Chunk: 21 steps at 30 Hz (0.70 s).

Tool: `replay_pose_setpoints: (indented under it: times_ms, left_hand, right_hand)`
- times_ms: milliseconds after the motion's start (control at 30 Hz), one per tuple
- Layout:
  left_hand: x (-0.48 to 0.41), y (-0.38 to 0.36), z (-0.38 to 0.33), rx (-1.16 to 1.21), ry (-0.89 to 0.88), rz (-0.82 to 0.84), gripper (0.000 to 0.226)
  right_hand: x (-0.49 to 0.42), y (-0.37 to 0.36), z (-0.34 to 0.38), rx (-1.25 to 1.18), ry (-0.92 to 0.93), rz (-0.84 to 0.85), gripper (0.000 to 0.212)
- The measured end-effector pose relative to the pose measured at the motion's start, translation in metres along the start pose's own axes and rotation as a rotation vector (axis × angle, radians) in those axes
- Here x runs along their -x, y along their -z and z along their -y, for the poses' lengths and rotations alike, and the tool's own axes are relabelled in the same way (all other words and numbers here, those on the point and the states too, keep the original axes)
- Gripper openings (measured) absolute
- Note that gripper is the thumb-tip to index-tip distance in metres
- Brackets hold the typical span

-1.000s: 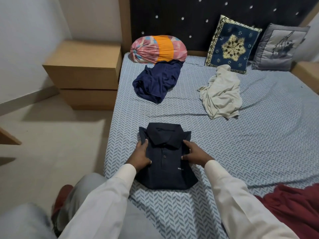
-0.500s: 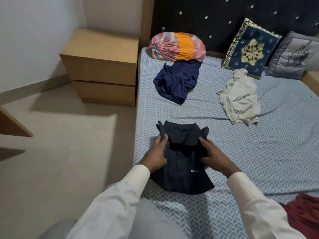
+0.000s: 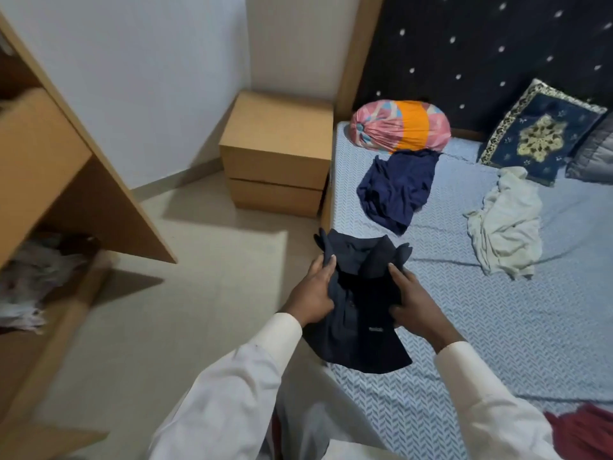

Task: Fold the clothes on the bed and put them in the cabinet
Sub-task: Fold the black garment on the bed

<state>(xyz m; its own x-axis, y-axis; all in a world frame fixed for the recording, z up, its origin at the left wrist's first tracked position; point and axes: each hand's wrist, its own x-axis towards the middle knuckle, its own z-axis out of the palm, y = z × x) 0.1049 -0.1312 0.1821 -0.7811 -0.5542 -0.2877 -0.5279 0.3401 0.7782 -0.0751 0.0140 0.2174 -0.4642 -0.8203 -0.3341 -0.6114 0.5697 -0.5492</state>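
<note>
A person in white sleeves holds a folded dark polo shirt (image 3: 358,303) at the near left edge of the bed (image 3: 497,327), the collar pointing to the far end and part of the shirt hanging out over the floor. The left hand (image 3: 313,293) grips the shirt's left side and the right hand (image 3: 414,303) grips its right side. On both hands the thumbs lie on top and the fingers curl round the fabric. Whether the hem touches the sheet cannot be told.

Farther up the bed lie a crumpled blue garment (image 3: 396,189) and, to its right, a cream garment (image 3: 507,224), both unfolded. A pink and orange bolster (image 3: 401,129), a navy cushion (image 3: 540,134) and a grey cushion (image 3: 593,154) rest against the dark headboard (image 3: 481,44). A red cloth (image 3: 583,433) shows at the near right corner.

A wooden nightstand (image 3: 278,161) stands just left of the bed's far end. At the left, across the floor, the open wooden cabinet (image 3: 49,167) holds a blurred heap of clothes (image 3: 33,280) on a lower shelf.
</note>
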Motion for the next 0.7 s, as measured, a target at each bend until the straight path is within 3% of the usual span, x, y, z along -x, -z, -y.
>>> replay_pose_setpoints:
  times_ms: [333,700]
  left_hand:
    - [0.12,0.171,-0.084,0.043,0.165,-0.221,0.088]
    - [0.199,0.315,-0.051,0.157,0.245,-0.654,0.089]
  right_hand:
    - [0.018,0.089,0.191,-0.037,0.267,0.084,0.086]
    - [-0.05,0.075,0.387,-0.014,0.691,0.168,0.088]
